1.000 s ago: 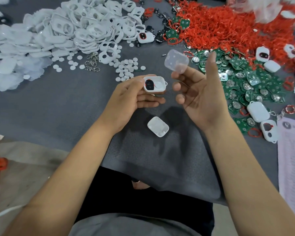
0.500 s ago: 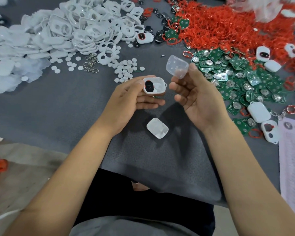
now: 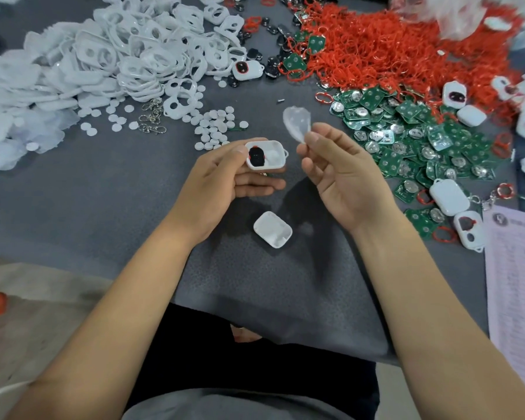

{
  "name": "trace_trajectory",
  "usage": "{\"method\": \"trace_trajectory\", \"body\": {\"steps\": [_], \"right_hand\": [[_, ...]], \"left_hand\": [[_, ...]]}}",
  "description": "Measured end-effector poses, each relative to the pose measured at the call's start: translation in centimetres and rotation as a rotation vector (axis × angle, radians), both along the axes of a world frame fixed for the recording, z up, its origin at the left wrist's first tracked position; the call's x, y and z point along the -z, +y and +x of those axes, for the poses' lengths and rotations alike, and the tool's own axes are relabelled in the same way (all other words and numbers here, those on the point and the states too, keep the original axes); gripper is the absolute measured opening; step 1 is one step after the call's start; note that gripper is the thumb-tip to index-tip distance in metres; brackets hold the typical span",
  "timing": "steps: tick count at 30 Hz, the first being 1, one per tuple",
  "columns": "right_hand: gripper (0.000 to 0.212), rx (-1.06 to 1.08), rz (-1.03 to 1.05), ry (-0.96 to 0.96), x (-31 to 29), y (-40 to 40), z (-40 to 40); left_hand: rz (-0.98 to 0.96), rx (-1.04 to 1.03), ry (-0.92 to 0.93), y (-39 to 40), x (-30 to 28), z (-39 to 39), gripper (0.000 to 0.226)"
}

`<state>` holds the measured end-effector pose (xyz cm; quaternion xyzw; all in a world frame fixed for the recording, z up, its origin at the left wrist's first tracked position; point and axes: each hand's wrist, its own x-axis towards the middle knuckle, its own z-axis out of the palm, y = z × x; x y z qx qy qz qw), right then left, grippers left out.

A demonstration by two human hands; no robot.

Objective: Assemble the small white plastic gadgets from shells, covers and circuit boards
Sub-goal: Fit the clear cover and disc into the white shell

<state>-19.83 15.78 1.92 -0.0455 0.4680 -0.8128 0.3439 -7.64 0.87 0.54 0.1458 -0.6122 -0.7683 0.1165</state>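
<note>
**Light parts, edge grips**

While the left hand (image 3: 225, 177) cradles the small white rounded-rectangle plastic shell (image 3: 265, 155) — thumb curled over its near-left rim, fingers curled beneath — the right hand (image 3: 343, 180) pinches a thin translucent plastic cover (image 3: 296, 124) by its lower edge between thumb and forefinger, the other fingers loosely curled. Both parts hang above the grey cloth-covered table (image 3: 88, 192), the cover just right of and beyond the shell, not touching it.

The shell looks stiff, hollow and very light; its smooth walls are probably slippery, so a hold across the rims seems safest, clear of the black oval insert with a red ring (image 3: 256, 156) seated at its left end. The cover looks flimsy and liable to flex — it is blurred here, so its exact shape cannot be told. An edge pinch suits it, and it likely needs only gentle, even pressure.

A second white shell half (image 3: 272, 229) lies on the cloth, near of the hands. Green circuit boards (image 3: 406, 137) are heaped at the right.

A printed paper sheet (image 3: 515, 268) lies at the right edge; its text and round emblem are too small to read. No brand shows.
</note>
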Motion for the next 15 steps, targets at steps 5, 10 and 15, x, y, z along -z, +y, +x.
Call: {"method": "trace_trajectory", "body": {"steps": [5,10,15], "right_hand": [[0.020,0.044,0.106,0.250,0.2,-0.1,0.4],[0.020,0.060,0.200,0.528,0.2,0.1,0.6],[0.011,0.156,0.361,0.783,0.9,-0.6,1.3]], "left_hand": [[-0.038,0.003,-0.022,0.0,0.0,0.0,0.039],[-0.070,0.017,-0.013,0.1,0.2,0.0,0.037],[-0.141,0.053,-0.002,0.1,0.3,0.0,0.036]]}}
